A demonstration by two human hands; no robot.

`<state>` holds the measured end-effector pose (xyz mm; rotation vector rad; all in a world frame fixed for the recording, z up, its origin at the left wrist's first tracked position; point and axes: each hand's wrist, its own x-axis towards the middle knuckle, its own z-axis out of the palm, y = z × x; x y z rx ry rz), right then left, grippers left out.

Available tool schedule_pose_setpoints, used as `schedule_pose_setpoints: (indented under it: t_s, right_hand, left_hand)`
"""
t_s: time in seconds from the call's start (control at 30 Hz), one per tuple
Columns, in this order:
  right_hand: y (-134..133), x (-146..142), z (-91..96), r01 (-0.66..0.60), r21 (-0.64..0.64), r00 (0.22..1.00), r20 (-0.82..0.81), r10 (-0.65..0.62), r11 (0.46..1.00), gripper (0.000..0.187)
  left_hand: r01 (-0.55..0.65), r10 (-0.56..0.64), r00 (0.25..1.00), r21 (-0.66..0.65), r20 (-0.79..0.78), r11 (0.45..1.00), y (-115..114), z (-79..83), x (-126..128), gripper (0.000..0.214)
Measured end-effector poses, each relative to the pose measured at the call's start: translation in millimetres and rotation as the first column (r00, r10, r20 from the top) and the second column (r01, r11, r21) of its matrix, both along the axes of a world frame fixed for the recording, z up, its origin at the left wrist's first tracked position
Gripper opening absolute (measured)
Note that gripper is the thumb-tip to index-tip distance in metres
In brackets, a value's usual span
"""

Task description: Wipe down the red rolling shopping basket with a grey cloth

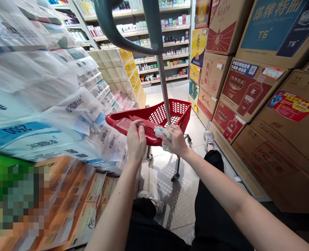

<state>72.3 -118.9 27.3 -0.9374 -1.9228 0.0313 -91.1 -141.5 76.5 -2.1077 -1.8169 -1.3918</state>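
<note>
A red plastic shopping basket (179, 109) on a wheeled frame stands in the aisle in front of me. My left hand (136, 139) grips the basket's near rim with fingers curled over it. Beside it, my right hand (176, 141) is closed on a crumpled grey-white cloth (160, 132) pressed against the same rim. A metal pole (164, 89) rises from the basket to a dark green curved handle (112, 28) overhead.
Wrapped tissue packs (65, 104) are stacked close on the left. Brown cardboard cartons (261, 90) line the right side. Shelves of goods (167, 38) stand at the aisle's far end. My legs and shoes (208, 137) rest on the tiled floor.
</note>
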Motion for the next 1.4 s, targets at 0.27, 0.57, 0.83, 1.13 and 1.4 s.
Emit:
schedule_pose_setpoints:
  t_s: [0.27, 0.57, 0.83, 1.13, 1.4]
  right_hand:
    - [-1.8, -6.7, -0.3, 0.135, -0.014, 0.991, 0.017, -0.135, 0.991, 0.037]
    - [-30.3, -25.1, 2.0, 0.213, -0.033, 0.976, 0.053, -0.211, 0.977, 0.034]
    - [-9.8, -42.4, 45.8, 0.260, -0.195, 0.931, 0.310, -0.192, 0.946, 0.050]
    - [-37.7, -25.0, 0.3, 0.139, -0.011, 0.988, -0.067, -0.139, 0.990, 0.033]
    - [-21.5, -49.5, 45.2, 0.339, -0.219, 0.926, 0.247, -0.284, 0.915, 0.048]
  left_hand:
    - [-0.020, -0.002, 0.912, -0.050, -0.410, 0.999, 20.0, -8.3, -23.1, 0.035]
    - [-0.053, 0.052, 0.922, 0.009, -0.383, 0.999, 11.4, -11.2, -14.4, 0.035]
    - [-0.072, 0.069, 0.926, 0.005, -0.370, 0.997, 12.2, -10.7, -11.9, 0.033]
    - [-0.065, 0.067, 0.940, 0.017, -0.335, 0.998, 9.4, -10.7, -10.3, 0.033]
    - [-0.079, 0.075, 0.962, -0.007, -0.262, 0.997, 13.5, -13.9, -9.4, 0.033]
